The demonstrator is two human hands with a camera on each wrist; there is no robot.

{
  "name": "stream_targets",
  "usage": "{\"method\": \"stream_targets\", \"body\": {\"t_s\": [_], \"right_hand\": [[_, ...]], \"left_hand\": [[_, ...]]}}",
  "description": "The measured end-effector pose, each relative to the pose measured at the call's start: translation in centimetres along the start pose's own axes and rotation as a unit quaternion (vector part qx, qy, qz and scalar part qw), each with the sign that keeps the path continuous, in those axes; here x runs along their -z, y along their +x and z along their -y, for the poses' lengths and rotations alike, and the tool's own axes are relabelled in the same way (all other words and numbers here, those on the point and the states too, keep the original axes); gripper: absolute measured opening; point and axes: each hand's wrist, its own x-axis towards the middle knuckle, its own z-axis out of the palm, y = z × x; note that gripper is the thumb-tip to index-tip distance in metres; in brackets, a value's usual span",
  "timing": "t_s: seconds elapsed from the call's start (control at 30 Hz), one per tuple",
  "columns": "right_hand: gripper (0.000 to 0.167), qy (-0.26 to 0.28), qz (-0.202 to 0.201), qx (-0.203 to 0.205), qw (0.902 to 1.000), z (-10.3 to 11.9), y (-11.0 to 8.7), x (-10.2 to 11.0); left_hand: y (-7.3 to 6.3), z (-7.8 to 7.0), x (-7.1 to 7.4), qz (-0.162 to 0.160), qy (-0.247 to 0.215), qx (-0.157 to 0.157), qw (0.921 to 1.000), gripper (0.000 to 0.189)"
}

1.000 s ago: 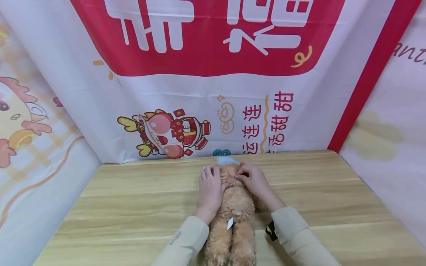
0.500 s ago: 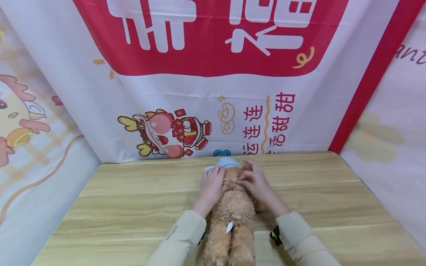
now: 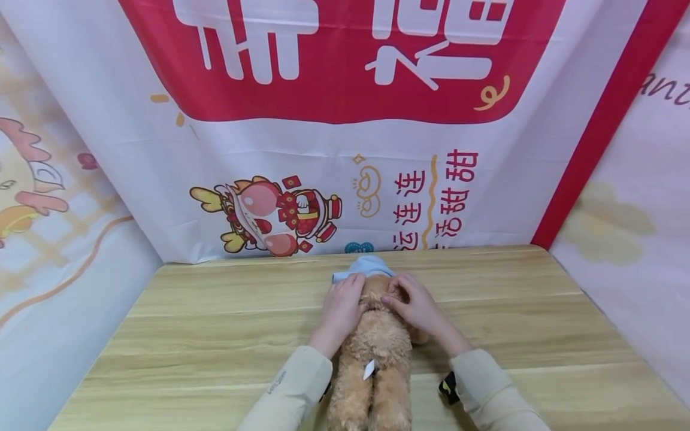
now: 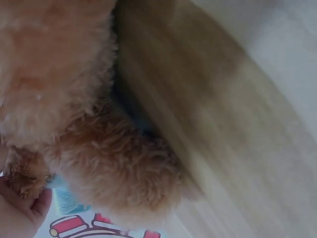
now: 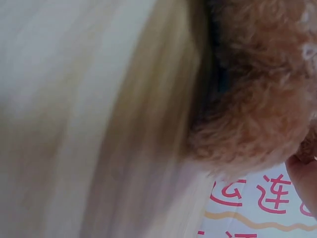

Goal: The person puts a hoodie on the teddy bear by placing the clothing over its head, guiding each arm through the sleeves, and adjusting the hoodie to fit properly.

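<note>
From here I see the toy (image 3: 379,338) lying lengthwise on the table (image 3: 232,329), with the left hand (image 3: 345,303) gripping it at one side near the head (image 3: 379,284) and the right hand (image 3: 416,304) pinching it at the other, seemingly so that it cannot roll either way

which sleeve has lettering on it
The left sleeve, behind the left hand: small dark lettering runs along it, while the right sleeve, across the plush toy, shows none.

Head view looks forward and down; wrist views share the plush (image 3: 377,338) close up
</note>
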Motion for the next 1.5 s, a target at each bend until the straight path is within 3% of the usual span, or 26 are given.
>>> {"method": "stream_targets", "body": {"t_s": [0.2,0.3,0.43,0.53,0.63,0.87,1.0,1.13,1.27,1.4,1.5], "right_hand": [[0.029,0.015,0.030,-0.064,0.9974,-0.3,0.2,0.3],[0.050,0.008,0.076,-0.084,0.9935,-0.2,0.6,0.9],[0.065,-0.009,0.142,-0.083,0.9864,-0.2,1.4,2.0],[0.069,-0.013,0.173,-0.087,0.9810,-0.3,1.9,2.5],[0.060,-0.019,0.181,-0.088,0.9793,-0.4,2.2,2.6],[0.033,-0.058,0.119,-0.061,0.9894,-0.1,2.2,1.5],[0.025,-0.120,0.055,-0.009,0.9912,0.5,2.1,0.5],[0.026,-0.198,-0.025,0.058,0.9780,1.0,1.6,-0.7],[0.027,-0.228,-0.089,0.127,0.9611,0.9,1.1,-1.6],[0.022,-0.221,-0.104,0.165,0.9556,0.6,0.9,-1.8],[0.017,-0.185,-0.079,0.156,0.9671,0.4,0.8,-1.3]], "left_hand": [[-0.3,0.0,-0.3,-0.011,0.014,-0.016,0.9997,0.044],[-0.5,0.0,-0.4,-0.022,0.026,-0.025,0.9991,0.045],[-0.6,0.0,-0.6,-0.047,0.041,-0.038,0.9973,0.043],[-0.7,0.0,-0.8,-0.058,0.039,-0.037,0.9968,0.040],[-0.8,-0.1,-1.0,-0.057,0.033,-0.031,0.9974,0.039],[-1.0,-0.1,-1.0,-0.059,0.040,-0.028,0.9971,0.037],[-1.0,0.1,-0.9,-0.063,0.034,-0.027,0.9971,0.040],[-1.1,0.3,-0.8,-0.061,0.026,-0.021,0.9976,0.041],[-1.1,0.3,-0.8,-0.078,0.012,-0.014,0.9967,0.046],[-1.0,0.4,-0.8,-0.075,0.001,-0.007,0.9971,0.052],[-0.7,0.5,-0.4,-0.044,0.011,-0.003,0.9990,0.055]]}}
